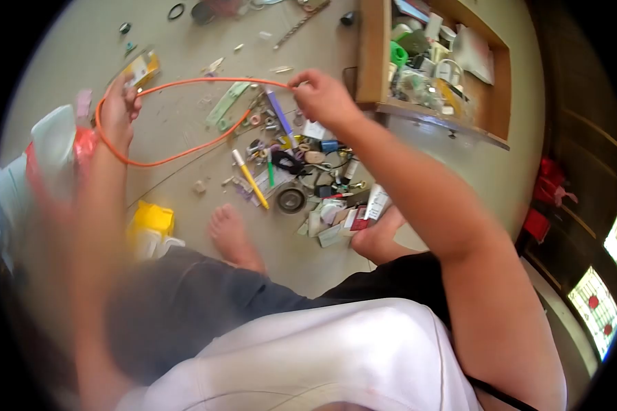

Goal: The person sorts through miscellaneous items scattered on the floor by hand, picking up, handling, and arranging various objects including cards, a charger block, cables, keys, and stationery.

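Note:
A thin orange cord [192,80] stretches between my hands and curves back in a wide loop above the floor. My right hand [319,97] pinches it at the right side of the loop. At the left, my left hand [121,106] has its fingers curled around the cord, which bends round by the wrist. One stretch of the loop [206,144] runs back toward the pile of small things, where its end is hard to make out. Below the loop lie a yellow marker [251,179], a green marker [270,169] and a purple stick [280,116].
A wooden drawer [371,55] full of odds and ends stands at upper right. A round metal dish [291,198] and several cards [332,219] lie near my feet. The yellow packet [152,219] is at left, a drill bit [301,26] at the top.

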A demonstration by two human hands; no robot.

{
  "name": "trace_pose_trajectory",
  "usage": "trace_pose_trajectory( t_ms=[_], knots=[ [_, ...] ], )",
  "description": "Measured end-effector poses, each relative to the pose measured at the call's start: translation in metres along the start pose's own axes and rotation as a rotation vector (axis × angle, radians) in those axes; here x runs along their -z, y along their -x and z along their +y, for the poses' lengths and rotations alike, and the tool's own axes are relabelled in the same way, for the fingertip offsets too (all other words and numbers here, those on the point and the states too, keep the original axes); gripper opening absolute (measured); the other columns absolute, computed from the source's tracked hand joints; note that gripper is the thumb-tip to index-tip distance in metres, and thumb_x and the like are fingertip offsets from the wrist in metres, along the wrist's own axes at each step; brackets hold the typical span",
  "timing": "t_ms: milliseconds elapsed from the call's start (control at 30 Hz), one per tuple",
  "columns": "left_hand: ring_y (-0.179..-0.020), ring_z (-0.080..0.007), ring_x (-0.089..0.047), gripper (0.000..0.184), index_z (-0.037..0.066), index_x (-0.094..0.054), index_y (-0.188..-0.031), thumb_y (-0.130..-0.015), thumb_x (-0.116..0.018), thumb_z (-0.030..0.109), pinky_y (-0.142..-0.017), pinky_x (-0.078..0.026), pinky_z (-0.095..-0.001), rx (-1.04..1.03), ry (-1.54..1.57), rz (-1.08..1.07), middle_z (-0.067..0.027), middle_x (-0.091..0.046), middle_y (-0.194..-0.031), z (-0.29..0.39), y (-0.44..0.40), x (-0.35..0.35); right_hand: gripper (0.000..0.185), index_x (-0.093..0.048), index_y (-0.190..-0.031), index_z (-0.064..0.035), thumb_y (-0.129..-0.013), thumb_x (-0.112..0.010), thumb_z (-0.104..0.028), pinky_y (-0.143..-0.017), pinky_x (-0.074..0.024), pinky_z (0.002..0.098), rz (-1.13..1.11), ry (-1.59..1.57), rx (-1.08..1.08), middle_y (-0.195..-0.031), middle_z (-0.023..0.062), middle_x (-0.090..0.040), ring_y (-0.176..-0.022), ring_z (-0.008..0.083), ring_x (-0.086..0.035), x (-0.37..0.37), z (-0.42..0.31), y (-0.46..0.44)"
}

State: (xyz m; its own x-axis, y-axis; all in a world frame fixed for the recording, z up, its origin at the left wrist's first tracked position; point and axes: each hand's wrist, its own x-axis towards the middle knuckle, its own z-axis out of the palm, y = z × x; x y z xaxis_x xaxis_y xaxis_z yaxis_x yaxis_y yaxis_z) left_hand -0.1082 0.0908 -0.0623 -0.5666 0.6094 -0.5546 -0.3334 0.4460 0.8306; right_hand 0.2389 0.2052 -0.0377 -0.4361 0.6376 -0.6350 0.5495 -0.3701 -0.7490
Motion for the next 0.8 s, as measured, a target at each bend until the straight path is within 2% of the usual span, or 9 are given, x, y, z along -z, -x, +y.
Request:
trace_pose_trajectory(
  t_ms=[100, 200, 367, 533, 567, 600, 667, 733, 800],
  knots=[
    [-0.053, -0.0078, -0.042, 0.032, 0.004, -0.055, -0.110, -0.098, -0.047, 0.033, -0.045, -0.027, -0.0211, -0.011, -0.008, -0.001, 0.0043, -0.038, -0.060, 0.000, -0.002, 0.008, 0.028, -0.056, -0.114, 0.0008, -0.090, -0.045, -0.007, -0.058, -0.0488, 0.0247, -0.176, -0.404, -0.097, -0.081, 0.0071, -0.063, -0.064, 0.0119, -0.057, 0.009, -0.018, -0.004],
    [-0.051, -0.0079, -0.043, 0.033, 0.003, -0.055, -0.110, -0.096, -0.048, 0.033, -0.044, -0.027, -0.0215, -0.026, -0.007, 0.000, 0.0038, -0.039, -0.060, -0.001, 0.002, 0.004, 0.031, -0.050, -0.125, 0.0028, -0.097, -0.041, -0.007, -0.074, -0.0515, 0.0264, -0.280, -0.523, -0.064, -0.111, 0.0164, -0.064, -0.089, 0.0162, -0.064, 0.017, -0.030, -0.004],
    [-0.053, -0.0087, -0.045, 0.036, 0.001, -0.055, -0.112, -0.096, -0.047, 0.032, -0.045, -0.028, -0.0224, -0.019, -0.029, -0.025, 0.0028, -0.043, -0.062, -0.002, 0.012, -0.002, 0.033, -0.046, -0.127, 0.0039, -0.097, -0.040, -0.006, -0.079, -0.0529, 0.0279, -0.312, -0.608, -0.058, -0.119, 0.0184, -0.061, -0.099, 0.0199, -0.064, 0.013, -0.032, -0.002],
    [-0.055, -0.0083, -0.046, 0.037, 0.000, -0.055, -0.111, -0.096, -0.047, 0.033, -0.047, -0.029, -0.0219, -0.018, -0.053, -0.032, 0.0030, -0.044, -0.064, -0.007, 0.011, 0.003, 0.027, -0.053, -0.120, 0.0003, -0.096, -0.051, -0.012, -0.075, -0.0531, 0.0268, -0.219, -0.491, 0.002, -0.109, 0.0134, -0.064, -0.093, 0.0189, -0.066, 0.021, -0.040, 0.002],
    [-0.057, -0.0081, -0.047, 0.038, 0.000, -0.055, -0.111, -0.095, -0.048, 0.034, -0.048, -0.030, -0.0218, -0.027, -0.059, -0.039, 0.0033, -0.045, -0.064, -0.008, 0.011, 0.004, 0.026, -0.057, -0.115, -0.0013, -0.093, -0.059, -0.016, -0.071, -0.0540, 0.0263, -0.202, -0.486, 0.077, -0.099, 0.0097, -0.067, -0.083, 0.0168, -0.066, 0.035, -0.042, -0.001],
    [-0.057, -0.0081, -0.047, 0.038, 0.000, -0.055, -0.111, -0.095, -0.048, 0.034, -0.048, -0.030, -0.0218, -0.023, -0.061, -0.038, 0.0033, -0.045, -0.064, -0.008, 0.010, 0.005, 0.026, -0.059, -0.115, -0.0038, -0.093, -0.058, -0.019, -0.068, -0.0526, 0.0241, -0.114, -0.441, 0.117, -0.087, 0.0047, -0.065, -0.073, 0.0122, -0.063, 0.050, -0.047, 0.001],
    [-0.059, -0.0079, -0.047, 0.038, 0.001, -0.056, -0.111, -0.095, -0.049, 0.035, -0.051, -0.030, -0.0219, -0.044, -0.102, -0.057, 0.0042, -0.045, -0.065, -0.008, 0.009, 0.006, 0.031, -0.064, -0.112, -0.0043, -0.095, -0.055, -0.029, -0.055, -0.0402, 0.0191, 0.064, -0.130, 0.236, -0.070, -0.0039, -0.049, -0.059, 0.0052, -0.046, 0.091, -0.064, 0.005],
    [-0.059, -0.0079, -0.047, 0.037, 0.002, -0.056, -0.110, -0.094, -0.049, 0.035, -0.052, -0.031, -0.0219, -0.032, -0.107, -0.057, 0.0044, -0.046, -0.066, -0.010, 0.007, 0.006, 0.031, -0.064, -0.111, -0.0041, -0.097, -0.053, -0.029, -0.051, -0.0317, 0.0189, 0.139, -0.090, 0.253, -0.064, -0.0070, -0.037, -0.056, 0.0040, -0.035, 0.142, -0.069, 0.009],
    [-0.060, -0.0078, -0.047, 0.037, 0.003, -0.057, -0.109, -0.094, -0.050, 0.035, -0.053, -0.031, -0.0218, -0.021, -0.110, -0.061, 0.0047, -0.046, -0.066, -0.011, 0.006, 0.005, 0.030, -0.065, -0.109, -0.0049, -0.098, -0.051, -0.029, -0.049, -0.0309, 0.0181, 0.221, 0.083, 0.257, -0.066, -0.0079, -0.041, -0.056, 0.0014, -0.035, 0.188, -0.065, 0.013]
  ],
)
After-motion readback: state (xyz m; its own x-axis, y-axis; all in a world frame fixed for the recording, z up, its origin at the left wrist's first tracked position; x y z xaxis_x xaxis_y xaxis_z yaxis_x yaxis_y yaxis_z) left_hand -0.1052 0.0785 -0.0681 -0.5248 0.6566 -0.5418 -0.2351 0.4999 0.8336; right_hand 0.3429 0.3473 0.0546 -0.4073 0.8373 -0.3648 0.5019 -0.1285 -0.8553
